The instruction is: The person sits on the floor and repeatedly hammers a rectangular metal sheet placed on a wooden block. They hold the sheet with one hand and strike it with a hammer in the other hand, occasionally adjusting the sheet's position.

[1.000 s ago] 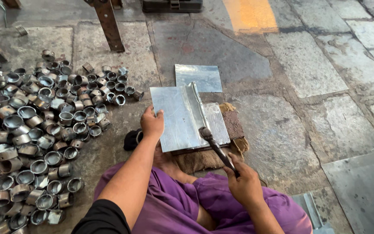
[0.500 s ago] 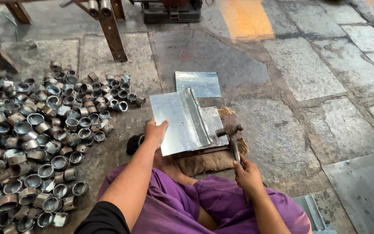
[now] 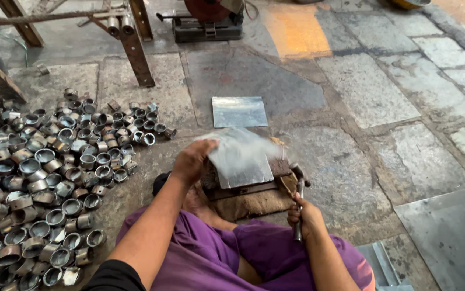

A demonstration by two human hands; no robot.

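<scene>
Metal sheet (image 3: 241, 157) now lifted, blurred; hammer (image 3: 299, 202) lowered.

metal sheet (image 3: 241, 157) now mid-flip, blurred

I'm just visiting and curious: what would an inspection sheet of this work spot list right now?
Surface: stone-slab floor, dusty, with a yellow painted patch.
Job's things: blurred metal sheet on a low block; hammer.
Clutter: heap of small metal rings at left; a flat sheet beyond; a larger sheet at right.
Hands: left hand grips the blurred sheet; right hand holds the hammer.
Cables: one by the machine at top.
Surroundings: metal stand legs; the person sits in purple cloth.
</scene>
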